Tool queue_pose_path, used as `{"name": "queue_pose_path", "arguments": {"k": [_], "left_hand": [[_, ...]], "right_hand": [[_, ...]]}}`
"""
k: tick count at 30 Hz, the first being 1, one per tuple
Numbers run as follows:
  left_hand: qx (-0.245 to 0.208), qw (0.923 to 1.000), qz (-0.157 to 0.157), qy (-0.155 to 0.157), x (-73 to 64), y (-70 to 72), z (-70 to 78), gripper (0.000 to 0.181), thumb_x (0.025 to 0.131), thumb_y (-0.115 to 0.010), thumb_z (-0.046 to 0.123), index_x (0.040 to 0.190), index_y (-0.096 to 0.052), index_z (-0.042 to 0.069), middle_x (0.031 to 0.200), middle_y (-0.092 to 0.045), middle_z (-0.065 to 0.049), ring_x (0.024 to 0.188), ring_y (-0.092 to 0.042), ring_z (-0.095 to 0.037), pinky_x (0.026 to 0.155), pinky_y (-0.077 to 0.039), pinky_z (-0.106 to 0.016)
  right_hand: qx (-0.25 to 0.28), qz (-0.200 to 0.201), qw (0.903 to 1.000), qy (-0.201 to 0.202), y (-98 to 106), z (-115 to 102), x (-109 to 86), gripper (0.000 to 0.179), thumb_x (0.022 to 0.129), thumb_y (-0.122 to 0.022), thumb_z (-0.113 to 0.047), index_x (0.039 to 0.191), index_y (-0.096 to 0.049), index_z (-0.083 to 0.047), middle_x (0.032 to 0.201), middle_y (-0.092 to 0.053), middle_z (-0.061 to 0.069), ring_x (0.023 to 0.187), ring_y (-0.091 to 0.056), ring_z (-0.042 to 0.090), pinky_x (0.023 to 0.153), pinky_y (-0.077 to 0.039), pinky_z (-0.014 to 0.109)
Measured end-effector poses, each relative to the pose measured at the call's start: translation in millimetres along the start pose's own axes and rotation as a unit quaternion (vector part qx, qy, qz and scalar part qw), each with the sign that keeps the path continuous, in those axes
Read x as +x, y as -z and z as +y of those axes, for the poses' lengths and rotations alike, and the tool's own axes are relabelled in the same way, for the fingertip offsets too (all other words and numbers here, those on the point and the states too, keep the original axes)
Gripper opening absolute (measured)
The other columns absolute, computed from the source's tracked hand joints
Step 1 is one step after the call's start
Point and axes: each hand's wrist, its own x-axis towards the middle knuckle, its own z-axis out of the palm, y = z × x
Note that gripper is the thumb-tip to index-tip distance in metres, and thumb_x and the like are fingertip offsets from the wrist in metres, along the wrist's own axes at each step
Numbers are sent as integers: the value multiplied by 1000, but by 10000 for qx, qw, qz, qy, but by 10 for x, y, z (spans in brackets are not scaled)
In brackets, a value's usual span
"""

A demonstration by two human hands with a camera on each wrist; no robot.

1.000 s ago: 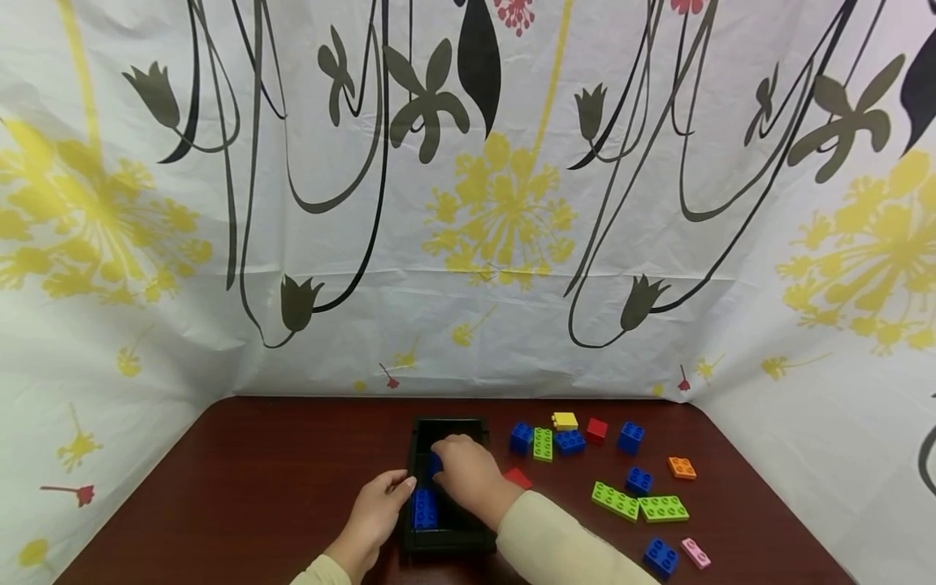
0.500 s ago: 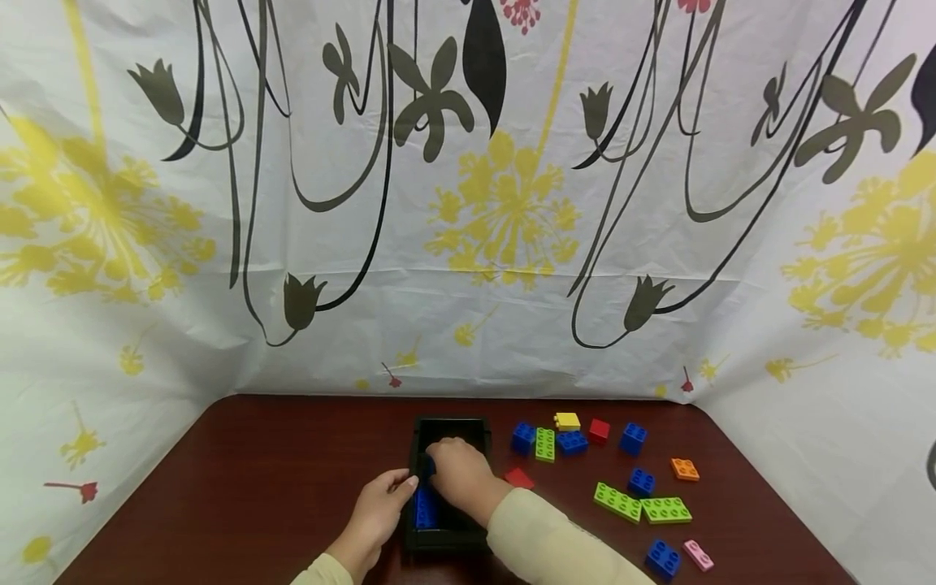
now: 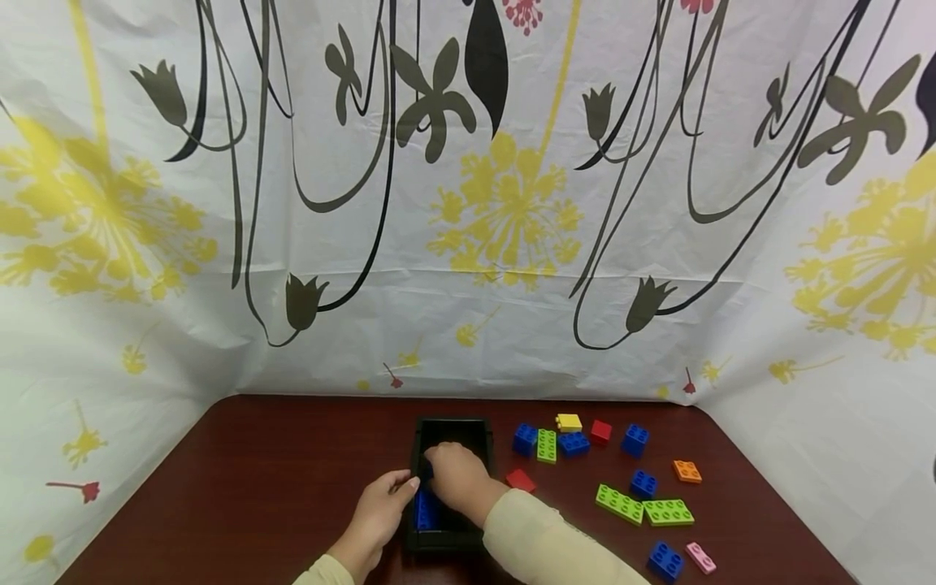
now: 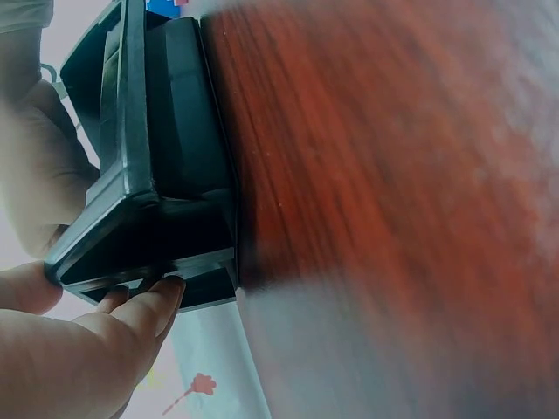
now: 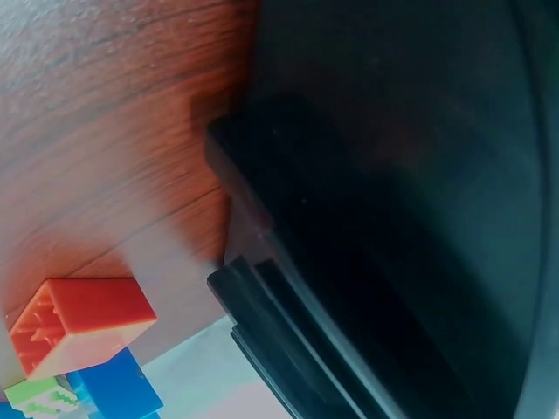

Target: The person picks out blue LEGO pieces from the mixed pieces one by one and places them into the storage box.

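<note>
A black plastic bin [image 3: 449, 539] stands at the middle of the table. My left hand [image 3: 376, 513] grips its left wall, thumb on the rim; the left wrist view shows the fingers against the outside of the bin [image 4: 179, 131]. Inside, my right hand [image 3: 459, 481] reaches to the left wall, its fingertips at a dark blue toy brick [image 3: 427, 469], apparently pinching it; the fingers largely hide this brick. Nearer the front, another blue toy brick [image 3: 425, 513] lies along the same wall. The right wrist view has no fingers in it, mainly the bin's dark wall [image 5: 410, 218].
Right of the bin, a red brick [image 3: 521, 479] lies close by. Farther right are several loose bricks, including long lime ones [image 3: 669, 512], a blue one [image 3: 665, 561], a pink one [image 3: 700, 557] and an orange one [image 3: 687, 471]. Patterned cloth [image 3: 468, 341] encloses the table.
My right hand has lowered slightly and shifted left and nearer inside the bin, with the blue brick at its fingertips. My left hand keeps its grip on the wall.
</note>
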Motion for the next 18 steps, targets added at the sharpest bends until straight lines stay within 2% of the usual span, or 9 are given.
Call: {"name": "queue_pose_path", "arguments": {"k": [18], "left_hand": [[-22, 10000, -82, -33, 5, 1, -6, 55, 100, -53, 33, 136, -47, -8, 137, -48, -29, 124, -45, -47, 93, -47, -55]], "right_hand": [[-267, -110, 9994, -165, -76, -52, 88, 21, 89, -69, -14, 109, -70, -7, 104, -68, 9, 94, -65, 22, 75, -57, 34]]}}
